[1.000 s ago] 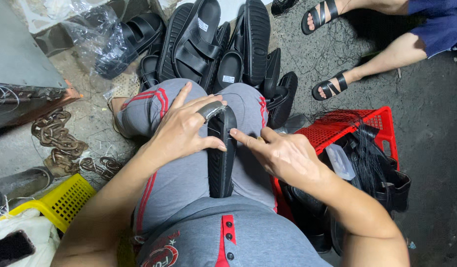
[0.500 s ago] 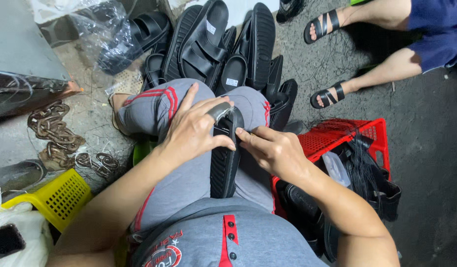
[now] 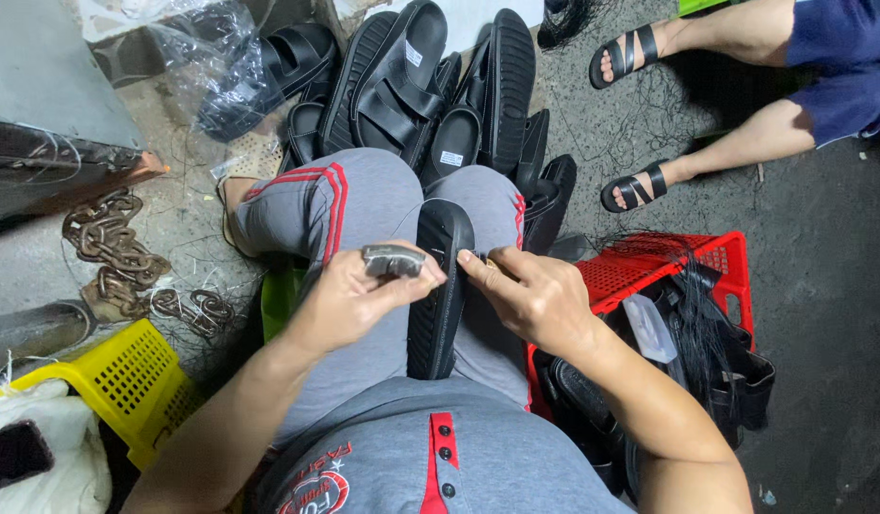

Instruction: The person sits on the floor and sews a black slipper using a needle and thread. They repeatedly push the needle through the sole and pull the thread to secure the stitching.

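A black sandal sole point(image 3: 438, 290) stands on edge in my lap, between my grey-trousered knees. My left hand point(image 3: 350, 300) is closed around a small grey metal tool point(image 3: 393, 259) just left of the sole's upper part. My right hand point(image 3: 530, 295) pinches the sole's right edge with thumb and forefinger.
A pile of black sandals point(image 3: 430, 90) lies ahead of my knees. A red crate point(image 3: 669, 276) with black straps and thread sits to the right, a yellow basket point(image 3: 116, 381) to the left by a rusty chain point(image 3: 111, 252). Another person's sandalled feet point(image 3: 630, 124) rest at upper right.
My left hand has lifted off the sole's top and pulled back left with the metal tool in it. My right hand stays pinching the edge.
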